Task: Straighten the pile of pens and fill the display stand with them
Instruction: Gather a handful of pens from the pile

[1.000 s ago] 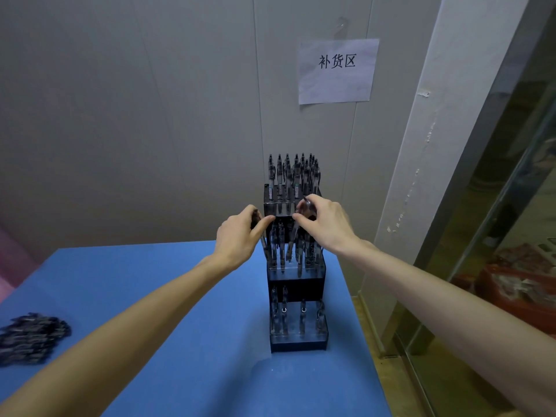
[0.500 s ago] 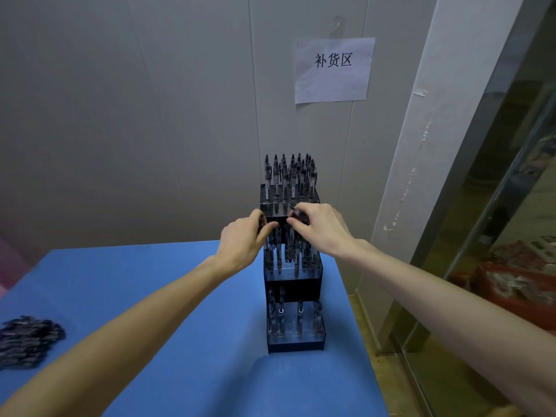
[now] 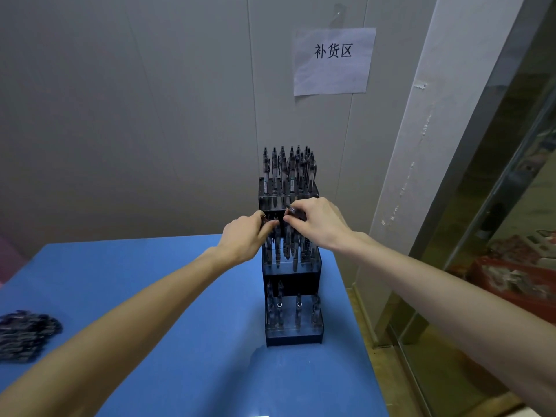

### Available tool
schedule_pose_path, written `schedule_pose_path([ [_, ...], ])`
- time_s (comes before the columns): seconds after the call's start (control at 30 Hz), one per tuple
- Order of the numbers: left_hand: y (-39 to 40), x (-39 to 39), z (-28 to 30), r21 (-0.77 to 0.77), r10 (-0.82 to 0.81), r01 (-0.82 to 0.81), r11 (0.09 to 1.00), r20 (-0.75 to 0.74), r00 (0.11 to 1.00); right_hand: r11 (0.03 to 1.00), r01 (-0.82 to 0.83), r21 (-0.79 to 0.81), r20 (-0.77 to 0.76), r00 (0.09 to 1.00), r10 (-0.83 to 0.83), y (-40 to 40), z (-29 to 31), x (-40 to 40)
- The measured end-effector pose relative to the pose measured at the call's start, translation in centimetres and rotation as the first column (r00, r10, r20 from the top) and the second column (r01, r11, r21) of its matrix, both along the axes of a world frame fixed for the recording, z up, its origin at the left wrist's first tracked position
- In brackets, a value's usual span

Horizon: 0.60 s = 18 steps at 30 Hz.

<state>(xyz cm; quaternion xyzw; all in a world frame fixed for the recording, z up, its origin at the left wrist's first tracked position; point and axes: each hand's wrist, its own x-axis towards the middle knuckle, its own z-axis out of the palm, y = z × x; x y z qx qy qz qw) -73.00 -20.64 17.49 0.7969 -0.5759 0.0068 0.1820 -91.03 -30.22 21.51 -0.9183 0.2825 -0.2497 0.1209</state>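
Note:
A dark three-tier display stand [image 3: 293, 337] stands at the far right of the blue table [image 3: 180, 296]. Its top tier is packed with upright black pens [image 3: 288, 167]; the bottom tier has a few. Both hands are at the middle tier. My left hand [image 3: 243, 239] pinches the top of a pen at the tier's left side. My right hand [image 3: 319, 224] pinches another pen top [image 3: 291, 210] over the tier's middle. A loose pile of black pens [image 3: 27, 334] lies at the table's left edge.
A grey wall stands right behind the stand, with a paper sign [image 3: 332, 61] taped to it. A white pillar [image 3: 421, 145] and a glass partition [image 3: 511, 206] rise just right of the table. The table's right edge lies close to the stand.
Both hands stay at the middle tier, fingers shifting slightly among the pen tops. The view has tilted a little; the stand has not moved.

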Motion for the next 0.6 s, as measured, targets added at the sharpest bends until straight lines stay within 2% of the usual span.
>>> schedule_pose_path([
  [0.07,-0.2,0.3,0.1,0.026,-0.009,0.008,1.000,0.027,1.000,1.000,-0.005,-0.009,-0.045,0.999,0.005,0.3,-0.2,0.3],
  [0.23,-0.4,0.4,0.8,0.095,-0.073,0.063,0.994,0.111,0.991,0.996,0.003,0.086,-0.067,0.998,0.003,0.1,0.5,0.8],
  [0.4,-0.1,0.2,0.3,0.252,-0.095,0.037,0.967,0.222,0.970,0.988,0.031,0.148,-0.155,0.988,-0.008,-0.5,1.0,0.8],
  [0.47,-0.1,-0.1,-0.4,0.298,-0.106,0.040,0.954,0.207,0.973,0.988,0.039,0.153,-0.218,0.976,-0.005,-0.5,0.5,0.8],
  [0.6,-0.2,-0.4,0.1,0.360,-0.120,0.055,0.931,0.162,0.979,0.986,0.042,0.160,-0.225,0.974,-0.005,-0.2,-0.3,1.1],
])
